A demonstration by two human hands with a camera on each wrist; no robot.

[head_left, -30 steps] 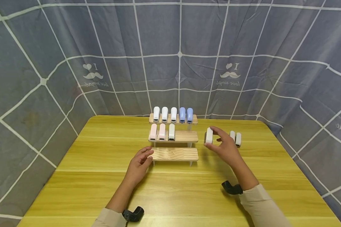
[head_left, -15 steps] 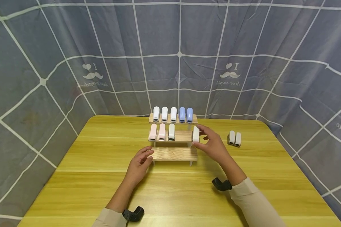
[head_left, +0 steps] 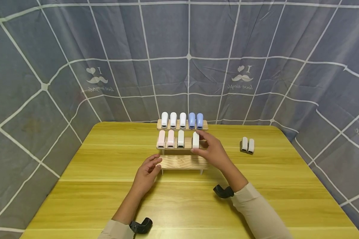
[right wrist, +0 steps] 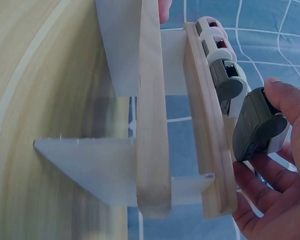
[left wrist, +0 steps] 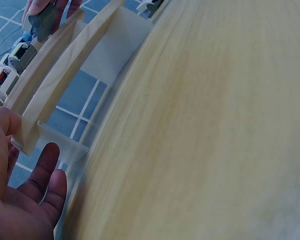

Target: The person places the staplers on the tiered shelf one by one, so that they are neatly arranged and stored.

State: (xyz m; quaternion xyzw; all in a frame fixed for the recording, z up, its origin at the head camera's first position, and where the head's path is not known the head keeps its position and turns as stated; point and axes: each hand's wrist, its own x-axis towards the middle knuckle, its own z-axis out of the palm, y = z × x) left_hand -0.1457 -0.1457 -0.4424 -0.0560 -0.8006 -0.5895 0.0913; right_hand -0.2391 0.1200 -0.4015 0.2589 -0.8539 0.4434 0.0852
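Observation:
A white stapler [head_left: 195,140] with a dark grey base is pinched between the thumb and fingers of my right hand [head_left: 213,152]. It is at the middle shelf [head_left: 188,143], right of a pale stapler [head_left: 180,139] and two pink staplers [head_left: 161,139], with a gap between. In the right wrist view, the held stapler [right wrist: 257,125] is tilted at the shelf's edge; whether it bears on the wood I cannot tell. My left hand [head_left: 146,174] touches the left end of the lowest shelf [head_left: 183,162] with its fingers loosely bent. The left wrist view shows its thumb [left wrist: 4,120] against the shelf's corner.
On the top shelf [head_left: 160,124] stand white staplers [head_left: 173,120] and two blue staplers [head_left: 199,120]. Two more pale staplers [head_left: 251,146] are side by side on the wooden table [head_left: 275,186] at the right. A grey checked cloth [head_left: 215,39] hangs behind.
My right hand has carried the white stapler leftward from the right side of the rack to the middle shelf. My left hand has stayed at the lowest shelf's end.

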